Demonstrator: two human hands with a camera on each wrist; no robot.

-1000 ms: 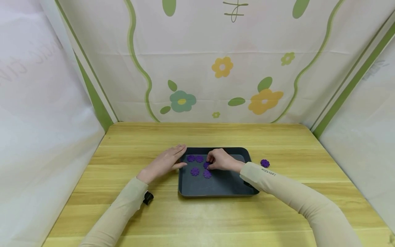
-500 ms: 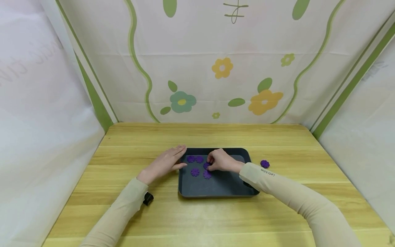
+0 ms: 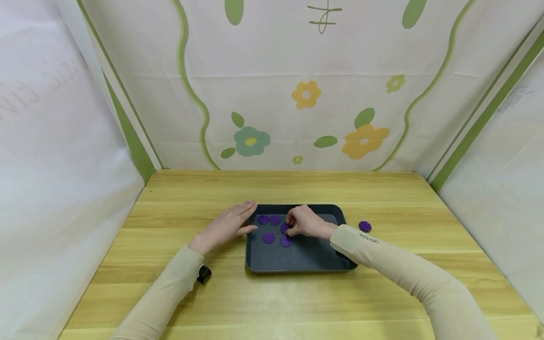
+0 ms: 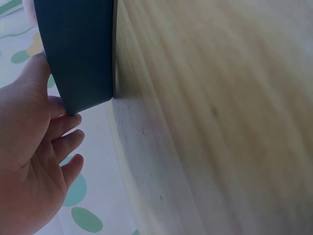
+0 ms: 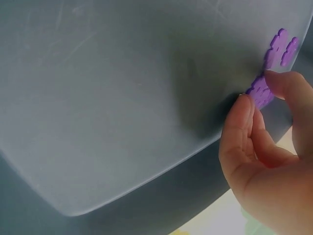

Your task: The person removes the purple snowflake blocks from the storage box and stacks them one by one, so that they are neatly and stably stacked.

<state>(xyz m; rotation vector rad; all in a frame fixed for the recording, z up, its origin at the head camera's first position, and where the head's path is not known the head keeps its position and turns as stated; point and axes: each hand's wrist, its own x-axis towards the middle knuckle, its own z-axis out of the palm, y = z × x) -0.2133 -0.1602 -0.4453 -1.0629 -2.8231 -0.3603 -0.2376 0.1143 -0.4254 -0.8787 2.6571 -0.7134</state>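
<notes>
My right hand (image 3: 307,222) reaches into a dark grey tray (image 3: 306,260) and pinches a purple flower-shaped piece (image 3: 284,229) between thumb and fingertips. The right wrist view shows that held piece (image 5: 260,93) near the tray floor, with other purple pieces (image 5: 275,49) just beyond the thumb. Several more lie flat in the tray: two side by side at the back left, among them a flower piece (image 3: 263,220), and two nearer the front, one a flower piece (image 3: 268,238). My left hand (image 3: 225,226) touches the tray's left end, fingers extended along the outer wall (image 4: 78,54).
One purple flower piece (image 3: 365,226) lies on the wooden table (image 3: 272,307) right of the tray. A black object (image 3: 204,273) shows beside the left wrist. Printed fabric panels (image 3: 276,113) stand behind the table and at both sides.
</notes>
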